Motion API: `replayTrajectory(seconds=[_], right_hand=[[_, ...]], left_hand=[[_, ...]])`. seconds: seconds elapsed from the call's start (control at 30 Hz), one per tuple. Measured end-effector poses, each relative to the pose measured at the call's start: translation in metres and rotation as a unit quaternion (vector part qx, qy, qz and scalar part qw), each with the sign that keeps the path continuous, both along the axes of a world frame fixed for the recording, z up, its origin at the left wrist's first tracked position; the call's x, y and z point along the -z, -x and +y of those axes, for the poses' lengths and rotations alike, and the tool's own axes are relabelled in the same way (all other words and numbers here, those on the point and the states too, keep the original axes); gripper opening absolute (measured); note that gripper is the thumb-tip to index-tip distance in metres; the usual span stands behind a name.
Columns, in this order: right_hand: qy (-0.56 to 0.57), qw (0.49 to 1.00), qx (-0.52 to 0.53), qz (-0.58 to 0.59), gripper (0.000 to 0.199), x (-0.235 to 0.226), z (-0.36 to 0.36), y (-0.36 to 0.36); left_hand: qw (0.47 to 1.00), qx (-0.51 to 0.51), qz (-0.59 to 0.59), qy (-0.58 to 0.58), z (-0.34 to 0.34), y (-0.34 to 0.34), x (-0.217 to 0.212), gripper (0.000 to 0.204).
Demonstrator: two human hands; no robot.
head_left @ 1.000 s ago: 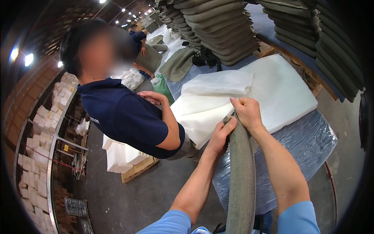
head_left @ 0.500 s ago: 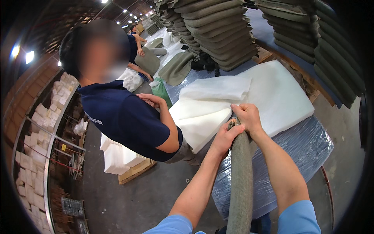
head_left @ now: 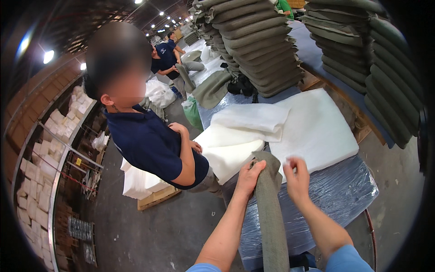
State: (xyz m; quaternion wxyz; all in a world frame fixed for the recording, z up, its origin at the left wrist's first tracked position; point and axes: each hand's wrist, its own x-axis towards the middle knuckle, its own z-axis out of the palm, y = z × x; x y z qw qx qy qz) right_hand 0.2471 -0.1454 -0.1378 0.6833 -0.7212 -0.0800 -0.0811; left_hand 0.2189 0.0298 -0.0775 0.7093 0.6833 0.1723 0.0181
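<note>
My left hand (head_left: 250,177) is closed around the upper end of a long grey-green fabric cover (head_left: 272,217), which looks like a cushion or pillow cover. The cover runs down toward my body, and its top end is bunched and folded over. Just right of that end, my right hand (head_left: 297,181) is off the fabric, fingers loosely curled and thumb apart; its fingertips are a little blurred and nothing shows in them. Beyond both hands lie a thick white foam or batting slab (head_left: 319,131) and folded white sheets (head_left: 240,120) on a plastic-wrapped table (head_left: 326,199).
A person in a navy shirt (head_left: 152,143) stands close on my left, arms folded in front. Tall stacks of grey-green covers (head_left: 258,45) rise at the back. White blocks (head_left: 136,179) sit on a pallet (head_left: 158,198) at left. A dark red hose (head_left: 370,226) hangs at right.
My right hand has let go of the cover's end and moved slightly down. My left hand still grips it, now lower and further left. The cover's top has folded over.
</note>
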Motion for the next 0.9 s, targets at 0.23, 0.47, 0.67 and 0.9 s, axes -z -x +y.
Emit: replayTrajectory(seconds=[0.23, 0.47, 0.67, 0.9], right_hand=[[-0.145, 0.958, -0.221, 0.107, 0.062, -0.021, -0.077, 0.159], [-0.083, 0.976, -0.199, 0.044, 0.07, -0.046, -0.067, 0.205], [-0.088, 0.991, -0.095, 0.017, 0.071, -0.063, -0.05, 0.267], [-0.079, 0.996, 0.007, 0.049, 0.07, -0.041, -0.058, 0.316]], left_hand=[[0.998, -0.001, -0.053, 0.045, -0.011, 0.018, 0.004, 0.032], [0.996, -0.01, -0.093, -0.003, -0.01, 0.04, 0.001, 0.036], [0.976, 0.048, -0.151, -0.146, -0.042, 0.046, -0.008, 0.028], [0.985, 0.13, -0.057, 0.102, -0.101, 0.079, 0.001, 0.028]])
